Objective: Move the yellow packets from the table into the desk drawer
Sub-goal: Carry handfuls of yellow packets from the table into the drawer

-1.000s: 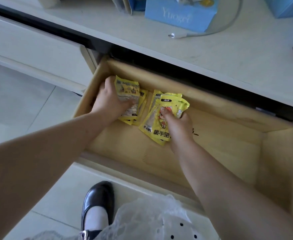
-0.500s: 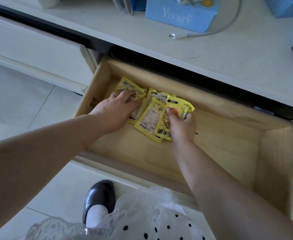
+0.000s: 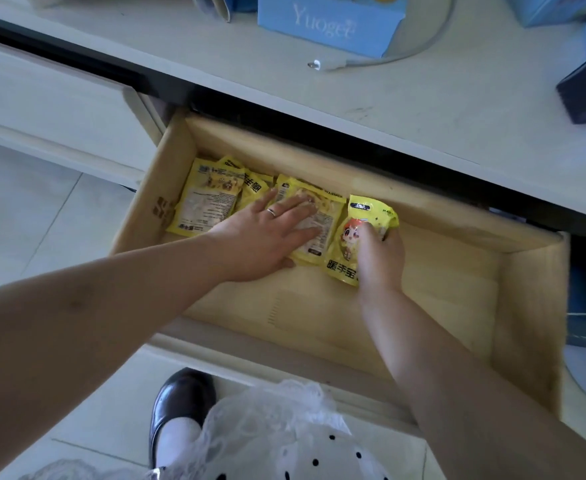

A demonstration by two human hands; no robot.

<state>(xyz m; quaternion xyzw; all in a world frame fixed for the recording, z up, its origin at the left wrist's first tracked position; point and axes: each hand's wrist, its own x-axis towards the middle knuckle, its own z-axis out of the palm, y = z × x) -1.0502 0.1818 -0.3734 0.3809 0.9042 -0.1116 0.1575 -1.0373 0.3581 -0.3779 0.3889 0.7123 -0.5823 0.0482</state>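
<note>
Yellow packets [image 3: 212, 199] in drawer [image 3: 527, 306], perhaps five.

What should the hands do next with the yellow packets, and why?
Probably let go: the right hand grips a packet already lying in the drawer, and the left hand lies flat on the others. Then both can lift out.

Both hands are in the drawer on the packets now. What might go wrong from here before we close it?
1. The right hand grips the right-most packet by one side; lifting away may drag it along.
2. The left hand presses flat on the middle packet; sliding off could shift the overlapping packets at the left.
3. The drawer is pulled far out; closing early could pinch the arms.
</note>
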